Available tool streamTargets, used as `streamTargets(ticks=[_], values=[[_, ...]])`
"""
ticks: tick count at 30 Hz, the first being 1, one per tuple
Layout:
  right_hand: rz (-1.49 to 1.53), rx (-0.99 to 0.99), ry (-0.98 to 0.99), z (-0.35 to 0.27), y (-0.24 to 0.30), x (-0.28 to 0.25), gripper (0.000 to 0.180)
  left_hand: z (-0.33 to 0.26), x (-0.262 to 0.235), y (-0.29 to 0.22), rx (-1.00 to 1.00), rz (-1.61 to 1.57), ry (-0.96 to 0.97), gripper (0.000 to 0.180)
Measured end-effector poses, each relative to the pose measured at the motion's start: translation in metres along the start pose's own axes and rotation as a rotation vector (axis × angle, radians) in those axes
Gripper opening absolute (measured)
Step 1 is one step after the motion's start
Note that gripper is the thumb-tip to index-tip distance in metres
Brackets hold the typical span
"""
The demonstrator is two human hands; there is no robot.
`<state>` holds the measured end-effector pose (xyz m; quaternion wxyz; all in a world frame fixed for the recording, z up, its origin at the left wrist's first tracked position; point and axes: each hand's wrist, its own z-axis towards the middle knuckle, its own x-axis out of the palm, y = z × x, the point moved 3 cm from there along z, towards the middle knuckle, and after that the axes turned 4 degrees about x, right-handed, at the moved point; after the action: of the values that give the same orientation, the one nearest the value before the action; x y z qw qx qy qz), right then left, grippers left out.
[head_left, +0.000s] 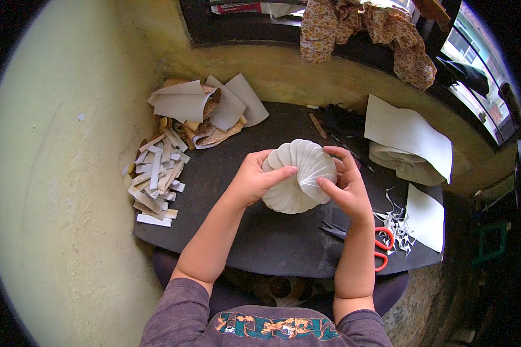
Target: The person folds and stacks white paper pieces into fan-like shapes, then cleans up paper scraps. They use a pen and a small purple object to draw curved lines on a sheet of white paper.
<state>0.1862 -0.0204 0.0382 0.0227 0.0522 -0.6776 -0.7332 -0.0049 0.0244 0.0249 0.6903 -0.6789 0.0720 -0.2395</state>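
Observation:
Between both hands, above the dark table, is a round white rosette [289, 194] of overlapping petal-like pieces, fanned out from its middle. My left hand [259, 176] grips its left edge, thumb lying across the petals toward the centre. On the right edge, my right hand [348, 184] holds it, thumb on the front and fingers curled over the rim. The fingertips behind the rosette are hidden. Scissors with red-orange handles [382, 248] lie by my right forearm, their dark blades partly beneath it in view. Thin white curled offcuts [396, 226] are heaped beside the handles.
A pile of white strips [156, 176] lies at the table's left edge, with crumpled white and tan sheets [226, 107] behind it. Stacked white sheets [408, 139] stand at the back right, another white sheet [425, 217] nearer. A brown stick [317, 125] lies at the back of the black table [214, 231].

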Motion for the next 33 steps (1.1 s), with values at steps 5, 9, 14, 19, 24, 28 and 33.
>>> streamTargets(ticks=[5, 9, 14, 19, 24, 28, 33], values=[[-0.070, -0.038, -0.158, 0.001, 0.002, 0.005, 0.056, 0.002, 0.002, 0.001, 0.055, -0.011, -0.020, 0.031], [-0.672, -0.430, -0.276, -0.006, 0.024, 0.014, 0.040, 0.003, -0.001, 0.001, 0.049, -0.011, -0.049, 0.032], [-0.830, -0.594, -0.179, -0.006, 0.023, 0.024, 0.028, 0.004, -0.004, 0.003, 0.010, -0.014, -0.046, 0.037], [-0.822, -0.606, -0.205, -0.002, 0.015, 0.025, 0.025, 0.005, -0.005, 0.007, -0.032, -0.026, -0.050, 0.036], [-0.824, -0.598, -0.207, 0.001, 0.007, 0.025, 0.024, 0.005, -0.008, 0.010, -0.052, -0.034, 0.001, 0.040], [-0.814, -0.600, -0.201, 0.002, 0.006, 0.025, 0.024, 0.006, -0.008, 0.013, -0.061, -0.055, 0.002, 0.042], [-0.791, -0.597, -0.186, 0.003, 0.004, 0.024, 0.023, 0.007, -0.010, 0.017, -0.055, -0.055, 0.002, 0.041]])
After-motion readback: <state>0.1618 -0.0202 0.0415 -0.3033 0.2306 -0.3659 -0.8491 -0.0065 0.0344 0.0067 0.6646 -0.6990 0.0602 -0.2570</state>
